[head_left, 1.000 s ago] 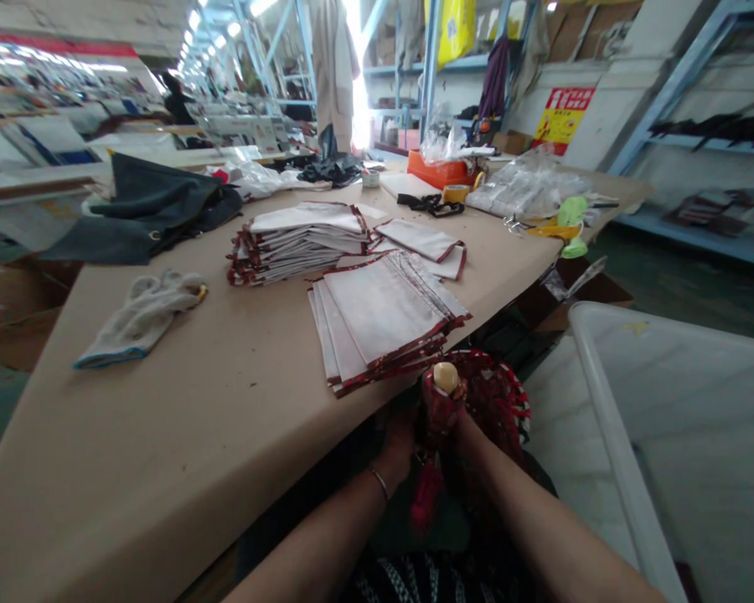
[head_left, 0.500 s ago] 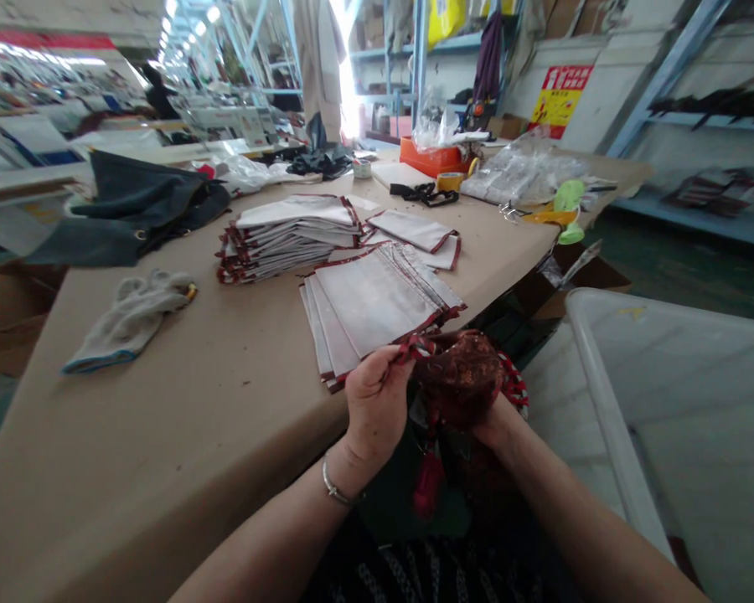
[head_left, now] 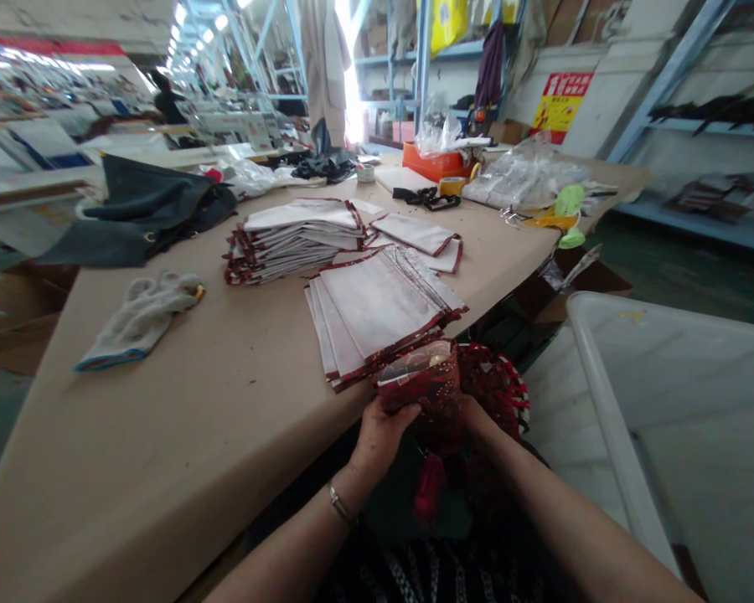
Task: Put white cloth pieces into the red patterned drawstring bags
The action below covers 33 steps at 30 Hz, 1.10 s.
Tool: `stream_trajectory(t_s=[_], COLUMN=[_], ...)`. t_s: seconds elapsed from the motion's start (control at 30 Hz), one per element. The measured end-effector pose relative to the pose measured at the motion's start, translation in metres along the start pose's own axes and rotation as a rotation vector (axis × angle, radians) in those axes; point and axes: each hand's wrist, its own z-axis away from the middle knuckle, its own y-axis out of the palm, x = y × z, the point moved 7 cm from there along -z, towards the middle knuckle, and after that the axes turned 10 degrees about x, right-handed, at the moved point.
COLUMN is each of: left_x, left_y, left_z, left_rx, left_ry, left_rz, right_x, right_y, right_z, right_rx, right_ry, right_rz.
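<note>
Just off the table's front edge, my left hand (head_left: 380,431) is closed on a dark red patterned cloth (head_left: 424,389), thumb on the near side. The cloth is bunched, with a paler fold along its top. My right hand (head_left: 472,416) holds the same cloth from the right; its fingers are hidden in the fabric. A red and white trimmed bundle (head_left: 496,377) shows beyond the right wrist. Below the hands hangs a blurred bright red piece (head_left: 428,490). Right beyond the cloth lies a fanned stack of white panels with dark red edging (head_left: 380,301).
Behind that stand a taller pile of folded white pieces (head_left: 298,239) and more folded pieces (head_left: 418,233). A work glove (head_left: 142,322) lies on the brown table (head_left: 226,435) at left, near dark grey fabric (head_left: 144,209). A white bin (head_left: 603,402) stands close on my right.
My left hand has moved slightly down, and its grip has shifted from the cloth's trimmed edge to its lower side. The cloth has turned and a paler fold now faces up.
</note>
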Motion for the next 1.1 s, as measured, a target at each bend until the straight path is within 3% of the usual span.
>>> stream_trajectory(t_s=[0.07, 0.13, 0.23, 0.3, 0.4, 0.47, 0.53, 0.57, 0.63, 0.73, 0.8, 0.87, 0.93, 1.0, 1.1], left_x=[-0.017, -0.047, -0.105, -0.147, -0.202, -0.220, -0.215, -0.206, -0.179, -0.140, -0.127, -0.123, -0.122, -0.123, -0.127], left_y=[-0.004, 0.002, 0.027, 0.039, 0.036, 0.024, 0.008, 0.002, -0.005, -0.003, -0.001, 0.000, 0.002, 0.005, 0.012], left_z=[0.001, 0.004, 0.008, 0.004, -0.009, -0.017, -0.023, -0.024, -0.024, -0.021, -0.022, -0.025, -0.030, -0.032, -0.031], left_rx=[-0.021, 0.055, 0.256, 0.301, 0.224, 0.154, 0.082, 0.067, 0.088, 0.200, 0.214, 0.188, 0.179, 0.195, 0.199], left_ry=[0.054, 0.161, 0.320, 0.400, 0.569, 0.656, 0.668, 0.643, 0.589, 0.526, 0.492, 0.461, 0.438, 0.428, 0.469], left_rz=[-0.094, -0.222, -0.442, -0.507, -0.501, -0.550, -0.714, -0.842, -1.122, -1.443, -1.569, -1.660, -1.740, -1.806, -1.867], right_x=[0.019, 0.046, 0.098, 0.138, 0.206, 0.237, 0.240, 0.230, 0.190, 0.107, 0.059, 0.035, 0.042, 0.079, 0.161], right_y=[-0.001, 0.003, 0.029, 0.046, 0.043, 0.024, -0.003, -0.017, -0.048, -0.088, -0.109, -0.122, -0.120, -0.098, -0.027], right_z=[0.007, 0.014, 0.024, 0.029, 0.044, 0.060, 0.073, 0.076, 0.077, 0.068, 0.057, 0.048, 0.043, 0.045, 0.056], right_rx=[-0.012, 0.034, 0.254, 0.332, 0.141, -0.055, -0.199, -0.243, -0.303, -0.329, -0.351, -0.420, -0.475, -0.486, -0.403], right_ry=[-0.063, -0.162, -0.307, -0.367, -0.543, -0.641, -0.590, -0.512, -0.335, -0.159, -0.097, -0.072, -0.134, -0.282, -0.612], right_rz=[0.035, 0.049, 0.051, 0.034, -0.052, -0.086, -0.064, -0.039, 0.045, 0.287, 0.486, 0.666, 0.740, 0.746, 0.922])
